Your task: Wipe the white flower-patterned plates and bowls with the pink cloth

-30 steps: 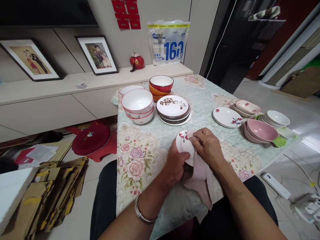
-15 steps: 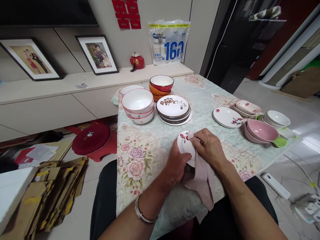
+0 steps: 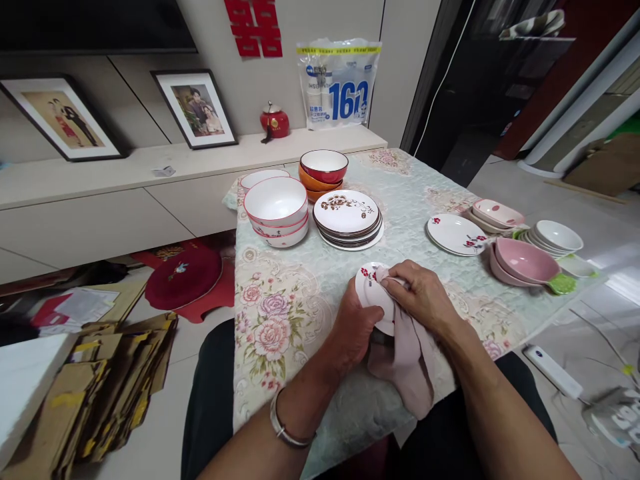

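The small white plate [image 3: 373, 293] with red flowers is held tilted just above the table's [image 3: 310, 293] near edge. The left hand [image 3: 353, 330] clasps its lower rim; the right hand [image 3: 425, 297] presses a pink cloth [image 3: 405, 357] against its face. Wiping seems midway. At twelve o'clock sit stacked plates [image 3: 349, 220] and bowls [image 3: 277, 210]; at two o'clock, another flowered plate [image 3: 454, 235] and pink dishes [image 3: 525, 263], possibly waiting.

Open tablecloth on the table [image 3: 280, 300] left of the hands, and a bare strip beyond them up to the plate stack [image 3: 349, 220]. Far left blocked by white bowls [image 3: 276, 210]; orange bowls [image 3: 321, 172] behind. Right: flowered plate [image 3: 455, 234], pink bowls [image 3: 525, 263], white dishes [image 3: 553, 237] crowd the edge; gap between plate stack and flowered plate
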`<state>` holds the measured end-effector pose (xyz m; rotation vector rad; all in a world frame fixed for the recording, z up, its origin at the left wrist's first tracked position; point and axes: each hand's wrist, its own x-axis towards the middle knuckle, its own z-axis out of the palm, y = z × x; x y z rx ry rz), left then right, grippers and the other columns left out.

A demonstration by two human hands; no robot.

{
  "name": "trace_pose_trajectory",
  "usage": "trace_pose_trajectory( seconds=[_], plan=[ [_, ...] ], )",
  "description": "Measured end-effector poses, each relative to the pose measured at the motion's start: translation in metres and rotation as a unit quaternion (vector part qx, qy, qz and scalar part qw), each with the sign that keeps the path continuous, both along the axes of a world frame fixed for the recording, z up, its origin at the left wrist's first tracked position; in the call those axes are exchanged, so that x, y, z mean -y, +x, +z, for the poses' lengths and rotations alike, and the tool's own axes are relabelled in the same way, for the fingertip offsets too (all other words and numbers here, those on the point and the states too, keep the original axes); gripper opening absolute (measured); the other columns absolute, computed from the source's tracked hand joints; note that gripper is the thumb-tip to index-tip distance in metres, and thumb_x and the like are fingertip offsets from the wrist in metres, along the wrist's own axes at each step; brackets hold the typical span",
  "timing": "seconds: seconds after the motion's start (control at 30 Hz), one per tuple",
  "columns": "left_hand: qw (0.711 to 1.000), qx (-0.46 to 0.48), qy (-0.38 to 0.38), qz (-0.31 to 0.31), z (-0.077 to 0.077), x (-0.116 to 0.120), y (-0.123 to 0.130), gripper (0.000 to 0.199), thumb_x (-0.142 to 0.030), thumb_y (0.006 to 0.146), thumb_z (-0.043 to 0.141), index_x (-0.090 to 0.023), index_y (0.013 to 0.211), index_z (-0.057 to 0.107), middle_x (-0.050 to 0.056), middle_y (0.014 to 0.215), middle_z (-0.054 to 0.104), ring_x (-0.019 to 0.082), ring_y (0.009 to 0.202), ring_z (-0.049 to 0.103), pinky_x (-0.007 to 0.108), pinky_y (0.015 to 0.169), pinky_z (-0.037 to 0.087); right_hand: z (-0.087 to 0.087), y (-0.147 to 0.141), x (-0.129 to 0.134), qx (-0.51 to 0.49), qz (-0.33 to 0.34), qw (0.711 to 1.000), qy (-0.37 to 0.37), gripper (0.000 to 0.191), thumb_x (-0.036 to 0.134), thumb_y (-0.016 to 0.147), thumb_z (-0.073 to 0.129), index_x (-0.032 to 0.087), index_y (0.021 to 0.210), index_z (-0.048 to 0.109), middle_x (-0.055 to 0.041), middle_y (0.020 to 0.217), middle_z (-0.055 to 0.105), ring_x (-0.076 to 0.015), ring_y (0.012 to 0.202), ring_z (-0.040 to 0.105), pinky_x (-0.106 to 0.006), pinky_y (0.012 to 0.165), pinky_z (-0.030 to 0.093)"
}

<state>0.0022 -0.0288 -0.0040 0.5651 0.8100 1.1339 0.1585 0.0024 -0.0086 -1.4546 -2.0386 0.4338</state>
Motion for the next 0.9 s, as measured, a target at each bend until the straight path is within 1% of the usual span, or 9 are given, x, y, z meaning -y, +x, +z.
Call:
trace_pose_trajectory(
  seconds=[0.1,0.2,0.3,0.43,0.53,0.6,0.7,0.8,0.9],
  plan=[
    [1.0,0.0,0.004,0.001,0.0,0.0,0.0,0.068,-0.002,0.05,0.06,-0.018,0.117,0.06,0.003,0.098,0.07,0.021,0.088,0.064,0.031,0.077,0.05,-0.006,-0.011,0.001,-0.002,-0.001,0.999,0.041,0.014,0.028,0.094,0.057,0.022,0.088,0.068,-0.0043,0.085,0.063,-0.0204,0.082,0.061,-0.034,0.074,0.047],
    [1.0,0.006,0.02,-0.008,-0.001,0.0,-0.001,0.061,-0.003,0.052,0.06,-0.018,0.111,0.062,0.003,0.097,0.069,0.018,0.086,0.063,0.028,0.074,0.048,-0.001,-0.017,0.003,-0.044,0.093,0.994,0.041,0.016,0.029,0.095,0.057,0.023,0.085,0.068,-0.0037,0.083,0.061,-0.0189,0.08,0.061,-0.031,0.071,0.047],
    [1.0,-0.002,0.027,-0.014,-0.002,-0.001,-0.001,0.057,-0.002,0.052,0.059,-0.017,0.107,0.063,0.001,0.091,0.068,0.016,0.079,0.061,0.027,0.073,0.048,0.009,-0.01,0.004,-0.071,0.164,0.984,-0.013,0.014,0.031,0.094,0.06,0.023,0.086,0.07,-0.0027,0.085,0.064,-0.0178,0.08,0.062,-0.03,0.07,0.048],
    [1.0,-0.003,0.015,-0.011,-0.002,0.0,0.0,0.06,-0.002,0.051,0.058,-0.017,0.108,0.062,0.002,0.09,0.069,0.018,0.081,0.062,0.029,0.073,0.049,0.012,-0.001,0.003,-0.052,0.098,0.992,-0.057,0.014,0.03,0.093,0.06,0.023,0.084,0.069,-0.0009,0.084,0.066,-0.0172,0.078,0.062,-0.029,0.071,0.047],
    [1.0,0.005,0.006,-0.005,0.0,0.0,0.0,0.065,-0.001,0.05,0.058,-0.018,0.113,0.061,0.002,0.095,0.07,0.02,0.088,0.063,0.03,0.077,0.049,0.003,-0.007,0.002,-0.024,0.026,0.999,-0.009,0.011,0.028,0.093,0.058,0.022,0.088,0.067,-0.0029,0.088,0.067,-0.0192,0.082,0.063,-0.032,0.075,0.046],
    [1.0,0.01,0.005,-0.004,0.001,0.0,0.0,0.066,-0.001,0.05,0.059,-0.018,0.114,0.061,0.002,0.098,0.069,0.019,0.089,0.063,0.029,0.078,0.048,-0.002,-0.014,0.002,-0.016,0.016,0.999,0.025,0.01,0.027,0.093,0.058,0.021,0.092,0.066,-0.0045,0.091,0.066,-0.02,0.084,0.062,-0.033,0.077,0.046],
    [1.0,0.021,0.008,-0.012,0.003,0.0,-0.001,0.059,-0.004,0.052,0.063,-0.018,0.11,0.062,0.002,0.097,0.069,0.018,0.086,0.062,0.029,0.079,0.047,-0.001,-0.02,0.003,-0.028,0.07,0.997,0.032,0.011,0.027,0.095,0.057,0.022,0.09,0.065,-0.0037,0.088,0.064,-0.0183,0.083,0.062,-0.03,0.075,0.046],
    [0.999,0.041,0.0,-0.013,0.003,0.0,-0.003,0.045,-0.01,0.058,0.066,-0.017,0.102,0.063,0.001,0.09,0.068,0.017,0.083,0.061,0.03,0.079,0.046,0.008,-0.013,0.005,-0.058,0.152,0.987,-0.009,0.013,0.028,0.096,0.058,0.022,0.089,0.067,-0.0021,0.085,0.065,-0.016,0.08,0.062,-0.027,0.072,0.046],
    [0.999,0.05,0.002,-0.006,-0.001,-0.001,-0.004,0.034,-0.015,0.064,0.068,-0.018,0.098,0.064,0.002,0.088,0.068,0.02,0.086,0.062,0.031,0.079,0.046,0.015,-0.004,0.006,-0.078,0.183,0.978,-0.056,0.012,0.029,0.096,0.06,0.023,0.093,0.07,-0.0012,0.089,0.068,-0.0153,0.082,0.064,-0.027,0.073,0.047]
  ],
)
